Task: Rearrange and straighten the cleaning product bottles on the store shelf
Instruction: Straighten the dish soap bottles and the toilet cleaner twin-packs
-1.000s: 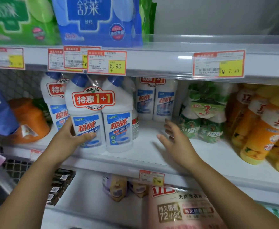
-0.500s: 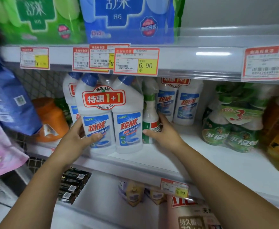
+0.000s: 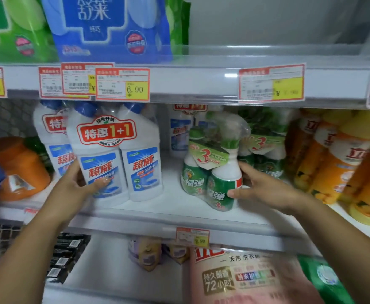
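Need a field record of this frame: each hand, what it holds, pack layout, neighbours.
left hand: grips white twin-pack at its left bottle, thumb on the front label
right hand: holds green spray bundle from its right side
layout: both packs near the shelf front edge, apart, bare gap between
right neighbour: orange bottles
left neighbour: orange jug
price tag above: 6.90

Right hand (image 3: 265, 189) has moved the green-and-white plastic spray bottle (image 3: 225, 172) rightward, off the white blue-capped twin-pack (image 3: 122, 163). It now stands against a shrink-wrapped green bottle pack (image 3: 194, 178).
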A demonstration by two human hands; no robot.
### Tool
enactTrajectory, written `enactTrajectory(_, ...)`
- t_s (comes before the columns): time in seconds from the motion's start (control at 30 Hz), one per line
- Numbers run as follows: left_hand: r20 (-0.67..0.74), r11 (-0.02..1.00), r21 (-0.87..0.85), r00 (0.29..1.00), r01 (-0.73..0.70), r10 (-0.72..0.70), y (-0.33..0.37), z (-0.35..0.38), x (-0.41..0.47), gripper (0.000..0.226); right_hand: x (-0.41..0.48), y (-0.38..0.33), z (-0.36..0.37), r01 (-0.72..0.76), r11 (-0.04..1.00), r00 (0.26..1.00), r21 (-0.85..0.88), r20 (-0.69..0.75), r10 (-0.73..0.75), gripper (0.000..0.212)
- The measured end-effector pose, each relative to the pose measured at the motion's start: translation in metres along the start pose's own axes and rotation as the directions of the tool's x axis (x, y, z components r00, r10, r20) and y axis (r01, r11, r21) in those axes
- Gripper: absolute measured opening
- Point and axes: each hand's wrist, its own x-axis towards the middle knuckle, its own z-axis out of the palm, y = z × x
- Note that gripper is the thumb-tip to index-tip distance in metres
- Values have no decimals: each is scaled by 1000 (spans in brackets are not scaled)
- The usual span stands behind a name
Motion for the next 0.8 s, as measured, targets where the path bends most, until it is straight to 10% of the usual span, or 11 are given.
enactTrajectory(0.17, 68, 1000, 8, 998, -15, 14, 2, 25, 6, 46, -50, 12, -39, -85, 991, 992, 103, -79, 94, 87)
enactTrajectory(0.4, 104, 999, -2, 994, -34, 34, 7, 62, 7, 46, -58, 11, -20, -127, 988, 821, -93, -569, 52, 92)
enactTrajectory(0.8, 66, 997, 55, 997, -51, 47, 15, 87, 7, 45, -59, 30, -46, -84, 996, 835, 10, -545, 76, 84)
